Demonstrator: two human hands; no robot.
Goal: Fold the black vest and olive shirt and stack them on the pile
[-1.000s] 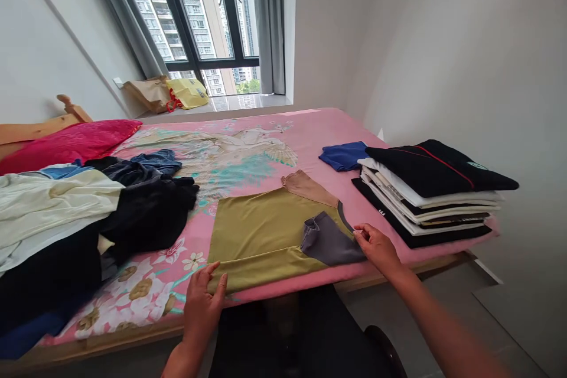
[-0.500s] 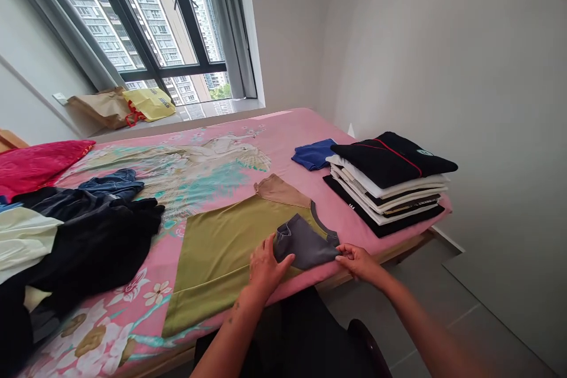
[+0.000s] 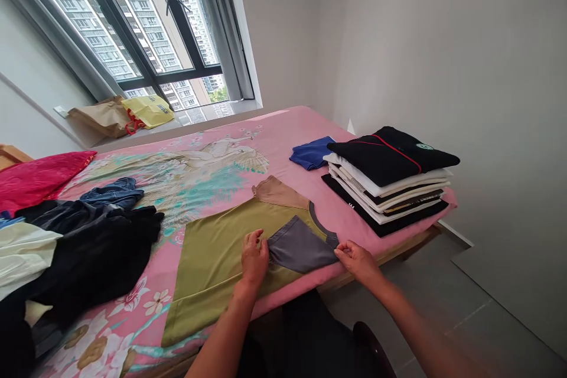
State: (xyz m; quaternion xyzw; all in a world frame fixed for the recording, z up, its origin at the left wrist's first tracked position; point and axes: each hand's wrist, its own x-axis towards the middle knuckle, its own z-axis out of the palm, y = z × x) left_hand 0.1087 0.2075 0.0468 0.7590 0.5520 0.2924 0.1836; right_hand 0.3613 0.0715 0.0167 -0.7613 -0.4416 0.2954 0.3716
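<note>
An olive T-shirt (image 3: 217, 248) lies spread near the bed's front edge, its side folded inward. It has one brownish-pink sleeve (image 3: 280, 192) and a dark grey neckband. The grey sleeve (image 3: 301, 246) is turned back over the body and lies fairly flat. At that sleeve's left end is my left hand (image 3: 254, 257), fingers bent and closed at the hem; the thumb is mostly hidden. My right hand (image 3: 358, 260) pinches the shirt's shoulder corner beside the neckband.
A stack of folded clothes (image 3: 390, 183), topped by a black garment, stands at right beside a folded blue garment (image 3: 310, 153). Loose dark clothes (image 3: 101, 242) heap at left near a red pillow (image 3: 53, 174). Bags (image 3: 150, 111) rest on the windowsill.
My left hand has shifted left to the grey sleeve's end, and its fingers have drawn in. The sleeve now lies straighter and flatter. My right hand stays at the shoulder corner.
</note>
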